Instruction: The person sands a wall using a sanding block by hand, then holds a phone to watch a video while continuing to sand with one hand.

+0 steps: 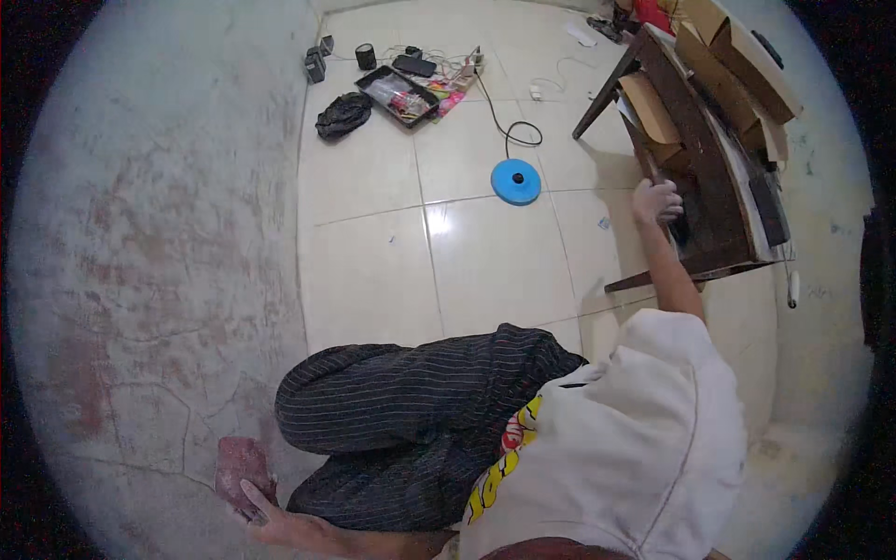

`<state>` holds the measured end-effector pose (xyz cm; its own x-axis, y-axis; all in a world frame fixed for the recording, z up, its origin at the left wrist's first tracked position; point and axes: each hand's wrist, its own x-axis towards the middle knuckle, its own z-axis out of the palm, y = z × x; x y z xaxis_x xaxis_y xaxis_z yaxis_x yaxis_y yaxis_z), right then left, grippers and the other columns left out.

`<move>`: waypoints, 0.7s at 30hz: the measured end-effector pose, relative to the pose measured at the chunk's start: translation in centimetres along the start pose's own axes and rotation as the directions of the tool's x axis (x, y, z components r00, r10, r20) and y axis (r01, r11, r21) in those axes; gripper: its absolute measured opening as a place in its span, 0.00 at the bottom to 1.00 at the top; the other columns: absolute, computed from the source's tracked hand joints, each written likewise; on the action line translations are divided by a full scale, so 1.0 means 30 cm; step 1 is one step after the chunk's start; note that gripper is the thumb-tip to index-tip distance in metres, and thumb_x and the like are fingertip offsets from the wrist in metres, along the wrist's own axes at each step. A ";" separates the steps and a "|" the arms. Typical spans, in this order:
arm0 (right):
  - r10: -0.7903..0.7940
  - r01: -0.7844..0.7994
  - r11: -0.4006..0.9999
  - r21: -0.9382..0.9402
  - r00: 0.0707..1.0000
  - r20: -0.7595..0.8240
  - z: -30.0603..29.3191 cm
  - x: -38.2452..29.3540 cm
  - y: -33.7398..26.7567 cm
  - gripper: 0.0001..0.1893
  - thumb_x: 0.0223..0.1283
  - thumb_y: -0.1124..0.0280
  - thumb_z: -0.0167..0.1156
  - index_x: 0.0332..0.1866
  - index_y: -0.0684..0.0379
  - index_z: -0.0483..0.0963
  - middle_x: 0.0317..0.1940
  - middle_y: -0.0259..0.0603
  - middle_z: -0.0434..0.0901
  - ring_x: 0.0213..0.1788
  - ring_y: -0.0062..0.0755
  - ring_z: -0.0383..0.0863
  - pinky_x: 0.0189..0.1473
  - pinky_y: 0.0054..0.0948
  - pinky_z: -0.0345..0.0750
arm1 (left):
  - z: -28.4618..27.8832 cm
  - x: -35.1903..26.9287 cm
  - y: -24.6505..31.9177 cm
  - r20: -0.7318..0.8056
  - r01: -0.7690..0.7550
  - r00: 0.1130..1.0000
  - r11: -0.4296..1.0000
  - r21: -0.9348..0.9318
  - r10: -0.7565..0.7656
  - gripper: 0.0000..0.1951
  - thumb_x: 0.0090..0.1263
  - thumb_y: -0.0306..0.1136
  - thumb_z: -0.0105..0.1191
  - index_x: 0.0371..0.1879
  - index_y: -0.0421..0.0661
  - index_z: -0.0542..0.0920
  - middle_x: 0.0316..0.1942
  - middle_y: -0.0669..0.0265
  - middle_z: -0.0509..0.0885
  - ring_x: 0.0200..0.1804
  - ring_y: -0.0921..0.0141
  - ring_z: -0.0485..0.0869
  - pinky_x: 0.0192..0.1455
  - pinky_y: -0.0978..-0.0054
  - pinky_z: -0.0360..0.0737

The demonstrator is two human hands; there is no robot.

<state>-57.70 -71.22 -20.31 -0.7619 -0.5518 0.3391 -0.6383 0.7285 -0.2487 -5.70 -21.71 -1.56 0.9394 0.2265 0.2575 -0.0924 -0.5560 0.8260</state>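
At the lower left, my left hand [262,514] is closed around a dark red block-like object [241,465], held against or close to the worn plaster wall [140,294]. Its exact kind cannot be told. My right arm reaches out to a dark wooden table [707,161] on the right, where my right hand [658,201] has its fingers curled around the edge of the under-shelf or open drawer. Cardboard [649,108] lies inside that compartment. Between the arms are my folded legs in dark striped trousers [413,399].
On the tiled floor sits a round blue kettle base [516,183] with a black cord. Beyond it are a black tray [397,96] of small items, a black plastic bag [343,116], a phone [414,66], and tangled cables. Open cardboard boxes [735,63] stand on the table.
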 end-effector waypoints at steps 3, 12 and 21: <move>0.100 -0.098 0.984 -0.151 0.995 0.002 0.025 0.252 0.172 0.40 0.63 0.46 0.54 0.72 0.65 0.58 0.63 0.64 0.69 0.70 0.62 0.63 0.66 0.65 0.59 | 0.034 0.013 -0.029 0.122 -0.158 0.980 0.987 -0.012 0.159 0.35 0.66 0.45 0.64 0.61 0.27 0.70 0.54 0.41 0.78 0.47 0.57 0.84 0.44 0.67 0.90; 0.088 -0.079 0.996 -0.039 0.908 0.410 0.127 0.497 0.436 0.46 0.52 0.35 0.62 0.60 0.72 0.72 0.61 0.57 0.75 0.67 0.53 0.71 0.67 0.46 0.68 | 0.068 0.087 -0.141 0.062 -0.066 0.996 0.998 -0.025 0.067 0.34 0.64 0.49 0.65 0.58 0.31 0.75 0.53 0.43 0.80 0.49 0.54 0.84 0.47 0.64 0.88; 0.045 -0.029 0.996 -0.090 0.981 0.189 -0.274 -0.001 0.047 0.55 0.43 0.48 0.73 0.71 0.72 0.55 0.55 0.65 0.77 0.62 0.51 0.76 0.63 0.43 0.72 | 0.032 0.063 -0.092 0.025 0.025 0.999 0.994 -0.108 -0.023 0.34 0.60 0.46 0.70 0.59 0.34 0.75 0.54 0.44 0.80 0.39 0.58 0.87 0.32 0.71 0.90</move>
<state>-57.66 -66.84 -13.23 -0.7972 -0.5848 0.1502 -0.6036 0.7777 -0.1757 -3.35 -20.51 -3.84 0.9492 0.2190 0.2261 -0.1038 -0.4603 0.8816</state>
